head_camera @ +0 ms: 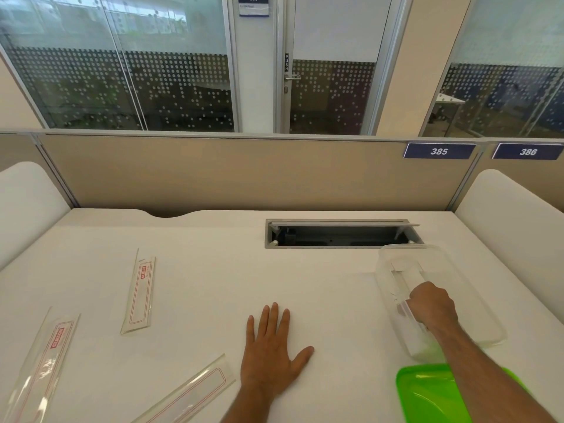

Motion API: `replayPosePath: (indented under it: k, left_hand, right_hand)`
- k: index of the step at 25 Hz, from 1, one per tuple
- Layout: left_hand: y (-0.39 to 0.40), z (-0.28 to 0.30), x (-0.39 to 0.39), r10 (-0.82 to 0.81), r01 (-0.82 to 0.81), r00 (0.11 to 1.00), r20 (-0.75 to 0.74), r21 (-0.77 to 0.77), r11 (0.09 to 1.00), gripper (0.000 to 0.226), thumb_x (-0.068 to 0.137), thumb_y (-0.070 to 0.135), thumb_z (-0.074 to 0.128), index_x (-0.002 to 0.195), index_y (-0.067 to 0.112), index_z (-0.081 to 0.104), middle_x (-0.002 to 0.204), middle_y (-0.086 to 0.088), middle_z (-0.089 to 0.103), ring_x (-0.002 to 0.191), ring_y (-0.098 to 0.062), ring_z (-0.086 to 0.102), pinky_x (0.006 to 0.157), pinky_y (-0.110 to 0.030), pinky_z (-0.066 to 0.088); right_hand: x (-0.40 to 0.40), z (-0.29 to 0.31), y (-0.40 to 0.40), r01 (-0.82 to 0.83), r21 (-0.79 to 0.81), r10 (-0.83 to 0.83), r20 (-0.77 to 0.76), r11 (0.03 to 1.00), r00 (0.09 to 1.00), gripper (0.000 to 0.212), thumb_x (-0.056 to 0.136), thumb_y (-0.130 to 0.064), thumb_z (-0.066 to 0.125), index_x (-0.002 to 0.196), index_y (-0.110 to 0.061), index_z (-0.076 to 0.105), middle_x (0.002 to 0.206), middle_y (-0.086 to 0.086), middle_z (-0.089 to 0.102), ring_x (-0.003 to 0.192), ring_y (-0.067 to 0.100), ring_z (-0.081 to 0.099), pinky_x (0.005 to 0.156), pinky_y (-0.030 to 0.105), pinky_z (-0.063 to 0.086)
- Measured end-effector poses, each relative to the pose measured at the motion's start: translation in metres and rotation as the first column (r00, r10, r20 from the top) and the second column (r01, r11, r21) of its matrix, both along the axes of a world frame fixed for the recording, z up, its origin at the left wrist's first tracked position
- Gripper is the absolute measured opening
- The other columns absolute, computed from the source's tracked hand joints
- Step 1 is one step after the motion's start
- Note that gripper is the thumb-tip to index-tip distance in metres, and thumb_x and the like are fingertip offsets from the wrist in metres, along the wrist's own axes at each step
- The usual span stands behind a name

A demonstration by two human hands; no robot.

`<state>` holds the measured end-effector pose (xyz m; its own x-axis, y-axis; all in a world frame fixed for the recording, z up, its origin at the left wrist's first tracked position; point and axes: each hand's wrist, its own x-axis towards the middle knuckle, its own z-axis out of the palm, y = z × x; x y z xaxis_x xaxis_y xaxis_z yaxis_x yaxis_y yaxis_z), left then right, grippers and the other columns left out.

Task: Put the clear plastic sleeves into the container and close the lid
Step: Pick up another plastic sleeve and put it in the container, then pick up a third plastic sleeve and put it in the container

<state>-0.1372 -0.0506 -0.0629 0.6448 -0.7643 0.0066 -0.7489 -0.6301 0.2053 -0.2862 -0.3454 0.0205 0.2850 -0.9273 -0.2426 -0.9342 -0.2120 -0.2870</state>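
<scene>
A clear plastic container (396, 257) stands open on the right of the white desk. My right hand (432, 303) is inside it, closed on a clear plastic sleeve (407, 276) that lies along the container's floor. The green lid (427, 392) lies flat on the desk just in front of the container, partly under my right forearm. My left hand (271, 349) rests flat on the desk, fingers spread, holding nothing. Three more clear sleeves with red print lie on the desk at the left: one upright (139, 296), one at the far left (42, 364), one near the front edge (192, 392).
An open cable tray slot (341, 235) is cut into the desk behind the container. A beige partition (244, 175) with number plates closes the desk's far side. White side panels stand at both ends.
</scene>
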Motion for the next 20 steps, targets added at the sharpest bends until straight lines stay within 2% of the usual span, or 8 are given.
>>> replayPosePath:
  k: [2, 6, 8, 10, 11, 14, 17, 20]
  left_hand:
    - [0.0, -0.002, 0.001, -0.006, 0.006, 1.0, 0.018, -0.029, 1.0, 0.092, 0.085, 0.082, 0.025, 0.152, 0.02, 0.035, 0.162, -0.006, 0.026, 0.151, -0.027, 0.02, 0.116, -0.047, -0.004]
    - [-0.002, 0.001, 0.0, 0.0, 0.0, 1.0, -0.003, 0.009, 1.0, 0.086, 0.085, 0.079, 0.034, 0.141, 0.018, 0.054, 0.151, -0.008, 0.048, 0.14, -0.028, 0.043, 0.113, -0.047, 0.005]
    - [0.0, 0.001, 0.001, -0.011, 0.011, 1.0, -0.02, -0.019, 1.0, 0.091, 0.085, 0.081, 0.027, 0.149, 0.019, 0.043, 0.158, -0.008, 0.035, 0.148, -0.028, 0.029, 0.115, -0.045, -0.003]
    - [0.0, -0.004, 0.005, -0.019, 0.02, 1.0, 0.01, -0.044, 0.999, 0.098, 0.082, 0.085, 0.014, 0.157, 0.022, 0.017, 0.167, -0.004, 0.007, 0.154, -0.025, -0.001, 0.115, -0.044, -0.019]
    - [0.0, -0.006, 0.005, -0.021, 0.022, 1.0, 0.016, -0.049, 0.999, 0.099, 0.081, 0.086, 0.011, 0.158, 0.023, 0.012, 0.167, -0.003, 0.002, 0.153, -0.025, -0.006, 0.114, -0.043, -0.023]
    - [-0.003, 0.009, 0.0, -0.022, 0.022, 1.0, -0.001, -0.049, 0.999, 0.096, 0.085, 0.084, 0.018, 0.154, 0.018, 0.031, 0.163, -0.009, 0.024, 0.151, -0.031, 0.017, 0.114, -0.044, -0.015]
    - [-0.012, 0.02, 0.002, -0.037, 0.046, 0.996, 0.076, -0.123, 0.991, 0.099, 0.082, 0.086, 0.011, 0.158, 0.022, 0.011, 0.166, -0.005, 0.002, 0.152, -0.029, -0.005, 0.116, -0.047, -0.017]
    - [-0.016, 0.035, 0.009, 0.001, 0.015, 0.993, 0.121, -0.135, 0.991, 0.099, 0.079, 0.09, 0.004, 0.156, 0.03, -0.008, 0.163, 0.0, -0.017, 0.149, -0.027, -0.021, 0.116, -0.051, -0.021]
  right_hand:
    - [0.001, 0.0, 0.0, -0.002, -0.006, 0.002, -0.004, 1.0, 1.0, 0.039, 0.066, -0.03, 0.082, 0.093, -0.006, 0.066, 0.095, 0.014, 0.066, 0.086, 0.034, 0.063, 0.066, 0.03, 0.049]
    - [-0.004, 0.002, 0.001, 0.007, -0.015, -0.008, -0.028, 1.0, 1.0, 0.042, 0.07, -0.036, 0.08, 0.099, -0.01, 0.067, 0.098, 0.012, 0.065, 0.088, 0.033, 0.063, 0.069, 0.03, 0.049]
    - [-0.007, 0.006, 0.002, -0.002, -0.053, 0.002, 0.004, 0.999, 1.0, 0.045, 0.074, -0.044, 0.076, 0.105, -0.011, 0.067, 0.102, 0.011, 0.067, 0.092, 0.033, 0.063, 0.071, 0.031, 0.048]
    - [-0.007, 0.011, 0.004, -0.021, -0.144, 0.043, 0.15, 0.989, 0.988, 0.049, 0.083, -0.047, 0.069, 0.118, -0.012, 0.065, 0.116, 0.01, 0.068, 0.104, 0.033, 0.062, 0.083, 0.036, 0.049]
    - [-0.007, 0.014, 0.006, -0.033, -0.194, 0.084, 0.261, 0.98, 0.962, 0.051, 0.086, -0.048, 0.064, 0.123, -0.012, 0.062, 0.121, 0.011, 0.067, 0.107, 0.033, 0.062, 0.089, 0.038, 0.048]
    - [-0.001, 0.023, 0.02, -0.154, -0.319, 0.287, 0.428, 0.935, 0.857, 0.058, 0.094, -0.052, 0.048, 0.139, -0.015, 0.049, 0.138, 0.011, 0.056, 0.118, 0.032, 0.057, 0.101, 0.039, 0.041]
    - [0.01, 0.026, 0.041, -0.381, -0.412, 0.52, 0.309, 0.828, 0.796, 0.073, 0.094, -0.055, 0.035, 0.153, -0.014, 0.022, 0.16, 0.006, 0.022, 0.147, 0.021, 0.02, 0.119, 0.037, 0.015]
    - [0.021, 0.023, 0.067, -0.501, -0.482, 0.624, 0.128, 0.718, 0.771, 0.082, 0.093, -0.064, 0.022, 0.155, -0.015, -0.001, 0.162, 0.004, -0.009, 0.149, 0.017, -0.012, 0.121, 0.04, -0.004]
